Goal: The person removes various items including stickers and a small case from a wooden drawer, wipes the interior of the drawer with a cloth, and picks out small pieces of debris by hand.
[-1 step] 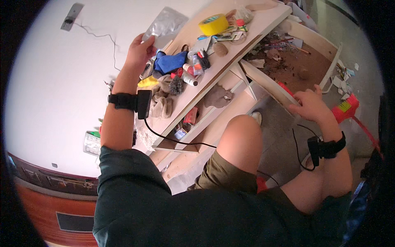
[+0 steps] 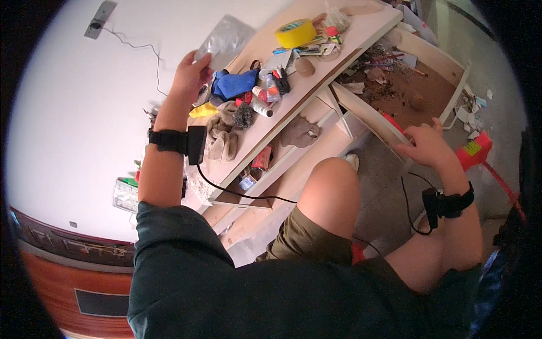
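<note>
A clear plastic bag is pinched in the closed fingers of my left hand, over the tabletop's far left edge. Just below this hand lie a blue cloth pouch, a yellow item, small tubes and a dark fuzzy ball. My right hand is at the near wall of a pulled-out drawer, its fingers curled around a red tool with a yellow label and a red cord. Red shows on both sides of this hand; its grip is partly hidden.
On the table are a roll of yellow tape, a brown oval object and beige gloves. Dirt and scraps lie in the drawer. Paper bits litter the floor beyond it. Black cables run from both wrist straps.
My left hand and the plastic bag have dipped very slightly. The right hand stays at the drawer wall with the red tool.
</note>
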`<state>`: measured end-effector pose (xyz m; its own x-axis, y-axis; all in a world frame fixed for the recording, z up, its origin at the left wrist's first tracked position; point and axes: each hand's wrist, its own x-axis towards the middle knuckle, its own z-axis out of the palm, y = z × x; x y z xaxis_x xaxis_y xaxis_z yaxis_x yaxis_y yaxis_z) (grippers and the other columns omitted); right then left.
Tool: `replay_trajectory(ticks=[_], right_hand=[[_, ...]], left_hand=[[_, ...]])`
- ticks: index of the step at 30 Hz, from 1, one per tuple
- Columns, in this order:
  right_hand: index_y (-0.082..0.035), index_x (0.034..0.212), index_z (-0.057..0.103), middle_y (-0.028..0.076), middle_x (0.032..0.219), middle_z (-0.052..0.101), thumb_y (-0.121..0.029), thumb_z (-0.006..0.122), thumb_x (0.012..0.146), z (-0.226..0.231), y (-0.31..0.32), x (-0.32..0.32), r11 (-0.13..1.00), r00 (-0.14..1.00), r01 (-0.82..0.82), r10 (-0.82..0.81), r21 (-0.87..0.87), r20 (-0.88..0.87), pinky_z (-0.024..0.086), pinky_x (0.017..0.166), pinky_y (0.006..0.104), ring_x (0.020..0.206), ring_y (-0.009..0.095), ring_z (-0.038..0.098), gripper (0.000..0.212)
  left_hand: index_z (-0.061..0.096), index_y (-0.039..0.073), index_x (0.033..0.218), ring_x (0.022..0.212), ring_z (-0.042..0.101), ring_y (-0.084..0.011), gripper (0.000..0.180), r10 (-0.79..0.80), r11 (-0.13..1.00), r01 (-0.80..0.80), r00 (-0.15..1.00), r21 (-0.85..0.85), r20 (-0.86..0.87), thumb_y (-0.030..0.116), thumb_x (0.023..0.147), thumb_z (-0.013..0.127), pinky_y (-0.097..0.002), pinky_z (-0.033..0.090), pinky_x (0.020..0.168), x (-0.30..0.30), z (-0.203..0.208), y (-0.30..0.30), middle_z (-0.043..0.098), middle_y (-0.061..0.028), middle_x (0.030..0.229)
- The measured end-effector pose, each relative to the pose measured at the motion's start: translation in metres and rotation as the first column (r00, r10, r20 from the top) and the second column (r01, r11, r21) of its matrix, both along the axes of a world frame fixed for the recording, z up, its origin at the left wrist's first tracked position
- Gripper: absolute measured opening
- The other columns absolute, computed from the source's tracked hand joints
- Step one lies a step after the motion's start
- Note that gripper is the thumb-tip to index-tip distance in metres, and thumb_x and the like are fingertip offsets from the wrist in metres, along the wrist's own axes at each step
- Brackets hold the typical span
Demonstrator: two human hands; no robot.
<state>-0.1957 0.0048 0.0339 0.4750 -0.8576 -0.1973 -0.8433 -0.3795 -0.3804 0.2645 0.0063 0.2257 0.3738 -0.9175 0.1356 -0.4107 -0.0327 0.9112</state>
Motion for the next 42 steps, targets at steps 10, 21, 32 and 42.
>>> replay_trajectory(ticks=[10, 21, 32, 42], right_hand=[[-0.012, 0.095, 0.065, 0.012, 0.088, 0.065, -0.045, 0.053, 0.080, -0.016, -0.007, 0.009, 0.995, 0.989, -0.076, 0.068, -0.057, -0.133, 0.014, 0.104, 0.0548, 0.098, 0.028, 0.057, 0.038], [-0.010, 0.089, 0.069, 0.008, 0.086, 0.066, -0.046, 0.069, 0.064, -0.013, 0.005, -0.004, 0.976, 0.967, -0.181, 0.156, -0.117, -0.201, 0.015, 0.105, 0.0543, 0.097, 0.026, 0.057, 0.044], [-0.007, 0.083, 0.066, 0.009, 0.077, 0.064, -0.041, 0.069, 0.066, -0.018, 0.006, -0.007, 0.984, 0.981, -0.165, 0.157, -0.065, -0.112, 0.010, 0.107, 0.0525, 0.094, 0.025, 0.057, 0.038], [-0.004, 0.095, 0.062, 0.010, 0.082, 0.063, -0.041, 0.067, 0.067, -0.007, 0.005, -0.017, 0.977, 0.974, -0.201, 0.191, -0.073, -0.122, 0.012, 0.107, 0.0529, 0.098, 0.025, 0.054, 0.047]], left_hand=[[0.039, -0.002, 0.126, 0.103, 0.052, -0.0256, 0.054, 0.130, 0.935, -0.195, 0.966, 0.298, 0.222, 0.033, 0.088, 0.054, -0.0327, 0.044, 0.087, -0.026, -0.057, -0.051, 0.054, -0.0161, 0.111], [0.062, 0.001, 0.091, 0.083, 0.061, -0.0266, 0.024, -0.845, 0.479, 0.331, -0.078, 0.813, 0.529, 0.023, 0.085, 0.056, -0.0354, 0.048, 0.072, -0.247, -0.175, -0.148, 0.064, -0.0133, 0.090], [0.062, 0.004, 0.103, 0.089, 0.061, -0.0233, 0.030, -0.931, 0.321, 0.260, -0.091, 0.911, 0.354, 0.026, 0.083, 0.058, -0.0345, 0.047, 0.080, -0.252, -0.211, -0.247, 0.064, -0.0116, 0.099], [0.052, 0.002, 0.119, 0.102, 0.051, -0.0207, 0.038, -0.921, 0.268, 0.855, 0.091, 0.445, 0.380, 0.026, 0.089, 0.050, -0.0308, 0.040, 0.090, -0.405, -0.054, -0.178, 0.056, -0.0105, 0.113]])
